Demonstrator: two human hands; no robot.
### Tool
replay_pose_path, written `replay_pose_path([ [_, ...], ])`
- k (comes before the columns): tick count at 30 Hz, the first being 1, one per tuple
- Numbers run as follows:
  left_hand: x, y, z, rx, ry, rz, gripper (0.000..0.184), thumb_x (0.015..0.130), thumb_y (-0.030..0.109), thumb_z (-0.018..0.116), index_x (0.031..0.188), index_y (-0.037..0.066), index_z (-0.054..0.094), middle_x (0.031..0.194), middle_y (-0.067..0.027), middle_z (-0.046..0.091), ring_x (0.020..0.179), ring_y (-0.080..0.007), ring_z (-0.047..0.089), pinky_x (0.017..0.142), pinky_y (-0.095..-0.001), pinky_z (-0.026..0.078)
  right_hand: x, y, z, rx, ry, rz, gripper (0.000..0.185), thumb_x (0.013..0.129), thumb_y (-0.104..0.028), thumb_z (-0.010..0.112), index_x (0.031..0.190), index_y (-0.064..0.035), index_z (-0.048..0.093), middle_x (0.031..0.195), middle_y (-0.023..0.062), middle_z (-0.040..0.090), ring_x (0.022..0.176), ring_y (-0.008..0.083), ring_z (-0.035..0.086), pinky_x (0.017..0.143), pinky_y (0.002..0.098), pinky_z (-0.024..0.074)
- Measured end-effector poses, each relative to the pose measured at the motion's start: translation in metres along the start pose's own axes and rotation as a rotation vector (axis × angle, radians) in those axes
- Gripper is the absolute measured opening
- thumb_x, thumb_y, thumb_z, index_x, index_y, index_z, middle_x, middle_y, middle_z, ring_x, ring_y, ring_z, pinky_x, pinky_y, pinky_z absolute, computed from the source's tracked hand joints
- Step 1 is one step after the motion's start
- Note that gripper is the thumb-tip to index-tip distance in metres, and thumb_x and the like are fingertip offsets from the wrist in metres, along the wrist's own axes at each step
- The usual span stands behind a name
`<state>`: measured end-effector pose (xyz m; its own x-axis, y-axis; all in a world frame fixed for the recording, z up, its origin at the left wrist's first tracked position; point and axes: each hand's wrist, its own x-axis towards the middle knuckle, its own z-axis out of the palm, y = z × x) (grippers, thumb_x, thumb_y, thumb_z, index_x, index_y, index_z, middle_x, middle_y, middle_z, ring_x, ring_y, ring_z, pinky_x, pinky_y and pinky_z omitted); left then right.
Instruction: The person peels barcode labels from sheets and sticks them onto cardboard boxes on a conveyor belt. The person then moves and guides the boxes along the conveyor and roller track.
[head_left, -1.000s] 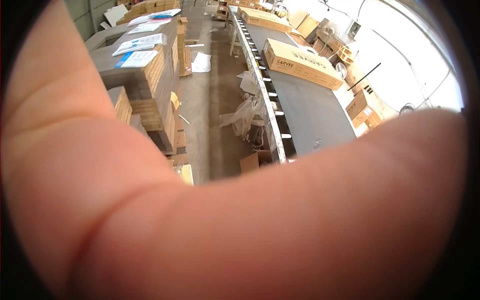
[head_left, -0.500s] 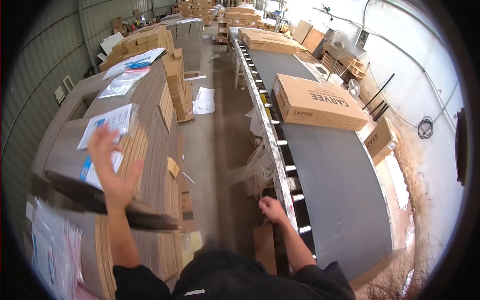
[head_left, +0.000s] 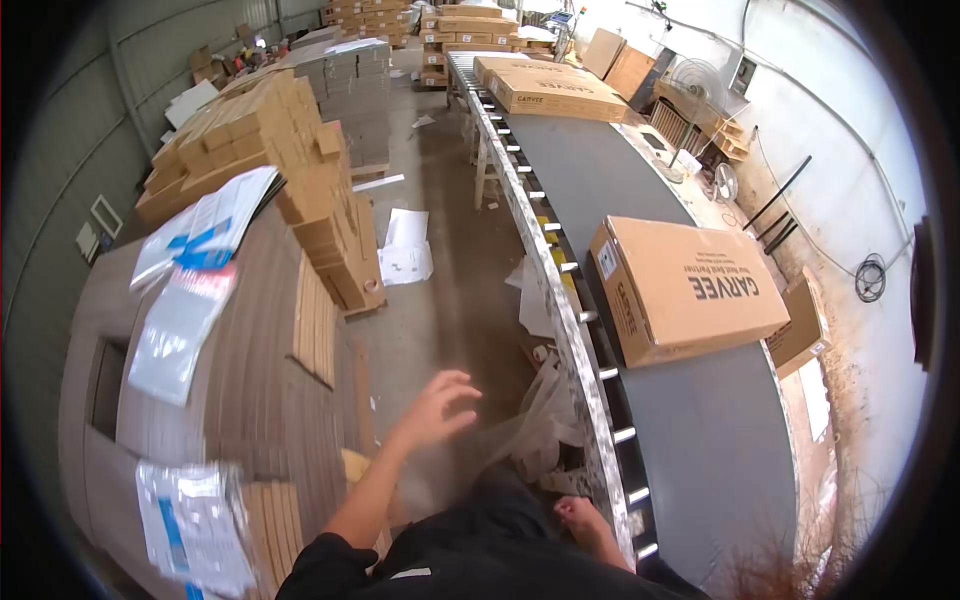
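My left hand (head_left: 437, 410) is raised over the aisle, its fingers spread and slightly bent, holding nothing. To its left lie stacked brown-grey panels (head_left: 255, 340) topped with clear plastic bags of printed papers (head_left: 195, 520). Down beside the conveyor's speckled side rail (head_left: 570, 370), my right hand (head_left: 580, 515) is curled into a loose fist with no object showing in it. Ahead and to the right, a closed brown carton marked GARVEE (head_left: 695, 285) rests on the grey conveyor belt (head_left: 700, 430). Neither hand touches the carton.
Further up the conveyor sit more cartons (head_left: 555, 90). Small brown boxes (head_left: 240, 130) are piled on the left behind the panels. White papers (head_left: 405, 245) lie on the aisle floor, and crumpled plastic (head_left: 550, 420) hangs under the rail. Fans (head_left: 700, 85) stand by the right wall.
My view has moved forward along the aisle, so the carton and panels appear closer. The left hand has swung from above the panel stack to the aisle. My right hand stays curled near the rail.
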<state>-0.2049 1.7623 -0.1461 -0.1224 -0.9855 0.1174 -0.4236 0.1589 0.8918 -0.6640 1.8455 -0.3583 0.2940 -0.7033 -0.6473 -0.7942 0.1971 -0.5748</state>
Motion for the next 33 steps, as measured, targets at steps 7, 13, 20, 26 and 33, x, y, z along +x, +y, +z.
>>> replay_pose_path([
  [7, 0.226, -0.182, -0.076, 0.155, -0.028, -0.003, 0.035, 0.096, 0.027, 0.076, 0.126, 0.010, 0.070, 0.130, -0.0150, 0.063, 0.124, -0.0325, 0.061, 0.102, -0.0426, 0.051, 0.246, -0.114, -0.081, -0.069, 0.114, -0.170, 0.030, 0.095, -0.033, 0.070, 0.107, -0.0062, 0.076, 0.097, 0.0188, 0.077, 0.095, 0.0355, 0.076, 0.084, 0.0438, 0.0595],
  [13, 0.308, -0.345, -0.177, 0.271, -0.126, -0.232, 0.039, 0.093, 0.032, 0.079, 0.124, 0.009, 0.072, 0.111, -0.0167, 0.070, 0.102, -0.0328, 0.067, 0.094, -0.0423, 0.054, 0.489, -0.415, -0.273, -0.251, 0.262, -0.800, 0.024, 0.097, -0.025, 0.065, 0.110, -0.0056, 0.071, 0.097, 0.0183, 0.074, 0.093, 0.0424, 0.070, 0.085, 0.0509, 0.0571],
  [20, 0.445, -0.501, -0.304, 0.187, -0.104, -0.619, 0.046, 0.095, 0.035, 0.079, 0.127, 0.003, 0.070, 0.117, -0.0168, 0.075, 0.112, -0.0269, 0.071, 0.097, -0.0394, 0.056, 0.697, -0.673, -0.421, -0.252, 0.264, -0.895, 0.026, 0.098, -0.021, 0.068, 0.119, -0.0047, 0.070, 0.105, 0.0160, 0.073, 0.090, 0.0316, 0.074, 0.082, 0.0431, 0.0594],
  [26, 0.705, -0.608, -0.387, 0.041, -0.086, -0.530, 0.049, 0.094, 0.036, 0.078, 0.129, 0.003, 0.070, 0.127, -0.0194, 0.073, 0.117, -0.0330, 0.070, 0.099, -0.0433, 0.056, 0.872, -0.681, -0.451, -0.340, 0.158, -0.770, 0.026, 0.099, -0.024, 0.067, 0.114, -0.0044, 0.072, 0.103, 0.0194, 0.074, 0.095, 0.0386, 0.073, 0.083, 0.0455, 0.0589],
  [33, 1.065, -0.581, -0.483, 0.135, -0.352, -0.202, 0.047, 0.095, 0.034, 0.076, 0.131, 0.004, 0.069, 0.125, -0.0191, 0.072, 0.112, -0.0340, 0.070, 0.096, -0.0427, 0.056, 0.982, -0.696, -0.540, 0.075, 0.273, -0.297, 0.032, 0.100, -0.034, 0.068, 0.116, -0.0065, 0.075, 0.098, 0.0154, 0.078, 0.089, 0.0271, 0.077, 0.081, 0.0411, 0.0596],
])
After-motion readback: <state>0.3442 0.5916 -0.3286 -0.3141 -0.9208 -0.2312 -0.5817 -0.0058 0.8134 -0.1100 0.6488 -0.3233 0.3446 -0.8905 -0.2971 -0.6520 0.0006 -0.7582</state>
